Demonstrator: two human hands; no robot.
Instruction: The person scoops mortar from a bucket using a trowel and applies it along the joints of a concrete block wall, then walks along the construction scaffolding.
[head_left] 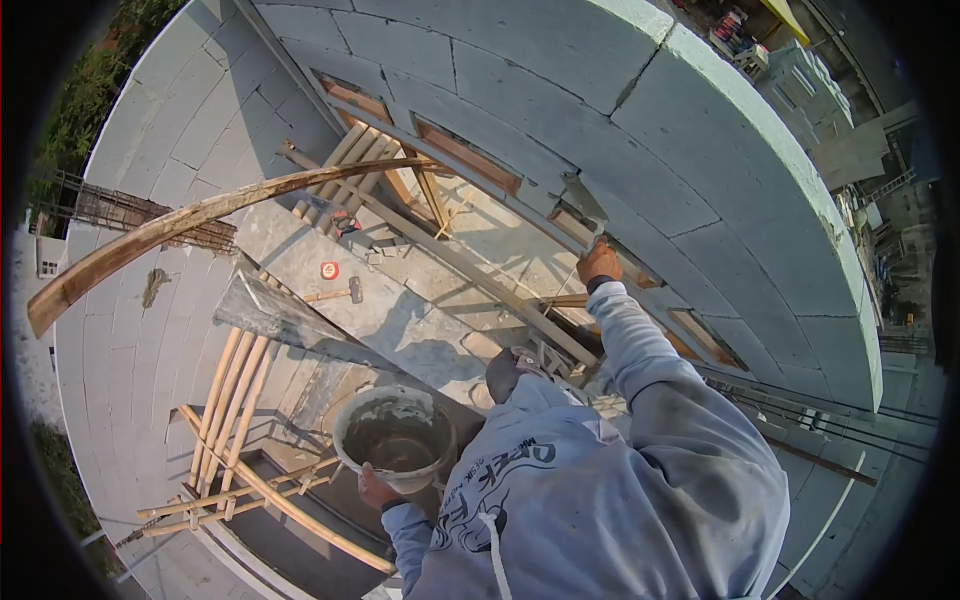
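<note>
My right hand (pixel 600 262) is closed on the handle of a trowel, its arm stretched out toward the block wall (pixel 640 185). The trowel's metal blade (pixel 583 198) points up the frame and lies against or just in front of the wall's face; I cannot tell which. Low in the view, my left hand (pixel 377 487) grips the rim of a round bucket (pixel 445 440). Grey mortar (pixel 395 405) is smeared on the bucket's inner wall, and its bottom is in shadow. Most of my left fingers are hidden behind the bucket's edge.
A long wooden plank (pixel 190 218) crosses the upper left. Bamboo poles (pixel 228 400) form scaffolding beside the bucket. On the floor far below lie a hammer (pixel 354 290) and a red tape measure (pixel 329 269). Steel rebar (pixel 800 410) runs along the right.
</note>
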